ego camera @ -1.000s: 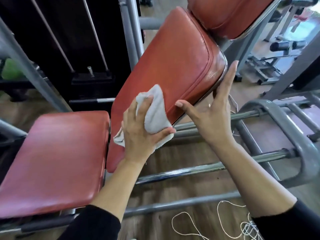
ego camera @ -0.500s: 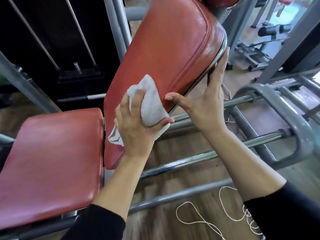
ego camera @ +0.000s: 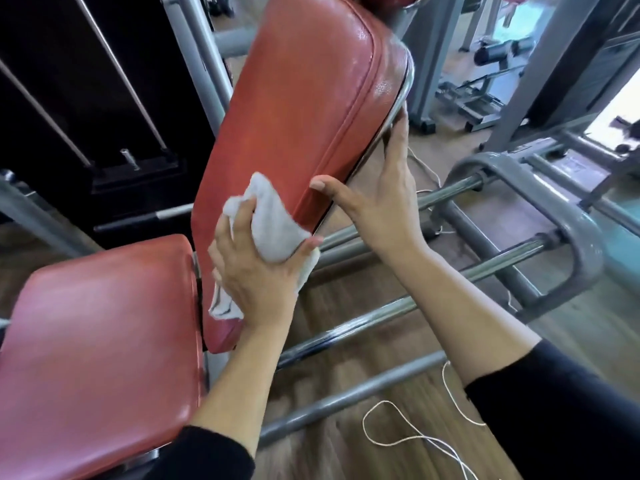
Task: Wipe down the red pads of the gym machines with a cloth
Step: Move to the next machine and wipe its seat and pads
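Observation:
A tilted red back pad [ego camera: 294, 109] rises from the centre toward the top. A flat red seat pad [ego camera: 100, 348] lies at lower left, just below it. My left hand [ego camera: 256, 275] is closed around a bunched white cloth [ego camera: 273, 223] and presses it against the lower right part of the back pad. My right hand [ego camera: 381, 195] holds the right edge of the same pad, thumb on the front face, fingers behind the chrome rim.
Grey and chrome frame bars [ego camera: 408, 306] cross the wooden floor under my arms. A curved grey frame piece [ego camera: 571, 237] sits right. White cord [ego camera: 415, 441] lies on the floor. A black weight stack [ego camera: 114, 98] stands at left, other machines [ego camera: 485, 84] behind.
The view has moved closer and the back pad looks steeper. My left hand with the cloth has slid down along the pad. My right hand has closed onto the pad's right edge.

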`<state>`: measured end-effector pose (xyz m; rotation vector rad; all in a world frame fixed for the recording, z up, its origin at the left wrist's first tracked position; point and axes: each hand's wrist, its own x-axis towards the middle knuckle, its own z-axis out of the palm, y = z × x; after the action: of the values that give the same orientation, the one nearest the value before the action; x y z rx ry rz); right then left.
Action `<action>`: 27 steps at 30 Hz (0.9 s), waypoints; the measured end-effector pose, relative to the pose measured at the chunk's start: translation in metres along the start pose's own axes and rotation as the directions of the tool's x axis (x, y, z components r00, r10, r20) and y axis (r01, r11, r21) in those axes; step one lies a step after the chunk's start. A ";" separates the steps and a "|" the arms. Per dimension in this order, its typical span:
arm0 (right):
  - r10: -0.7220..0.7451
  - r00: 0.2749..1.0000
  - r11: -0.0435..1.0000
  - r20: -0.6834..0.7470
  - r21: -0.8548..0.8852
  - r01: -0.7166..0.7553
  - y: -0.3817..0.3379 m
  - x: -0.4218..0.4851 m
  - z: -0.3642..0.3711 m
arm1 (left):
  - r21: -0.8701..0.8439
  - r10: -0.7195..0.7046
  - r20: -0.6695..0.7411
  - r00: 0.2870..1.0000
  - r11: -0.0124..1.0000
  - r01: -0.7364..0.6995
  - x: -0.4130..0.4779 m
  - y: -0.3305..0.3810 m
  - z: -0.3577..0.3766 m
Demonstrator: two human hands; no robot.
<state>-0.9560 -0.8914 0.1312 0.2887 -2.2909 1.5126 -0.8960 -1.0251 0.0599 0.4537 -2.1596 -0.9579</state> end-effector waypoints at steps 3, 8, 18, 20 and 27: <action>-0.010 1.000 1.000 -0.025 0.012 0.010 0.005 -0.001 0.004 | 0.051 0.082 -0.010 0.997 0.995 -0.082 0.008 0.014 0.005; -0.185 0.970 0.983 -0.155 -0.013 0.185 0.004 -0.006 0.009 | 0.015 0.110 0.076 0.991 0.994 -0.111 -0.008 -0.035 -0.005; -0.608 0.740 0.427 0.287 -0.668 0.610 -0.007 -0.010 0.010 | -0.015 -0.005 0.165 0.986 1.000 0.008 -0.023 -0.091 -0.023; -0.623 0.676 0.331 0.394 -0.650 0.684 -0.004 -0.011 0.015 | -0.010 0.008 0.154 0.988 1.000 -0.007 -0.022 -0.089 -0.024; -0.627 0.650 0.302 0.429 -0.635 0.711 0.000 -0.008 0.021 | -0.040 0.049 0.131 0.990 0.998 -0.044 -0.015 -0.082 -0.016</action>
<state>-0.9529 -0.9113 0.1202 0.9416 -2.1694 0.0187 -0.8722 -1.0789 -0.0014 0.3287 -2.2566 -1.0251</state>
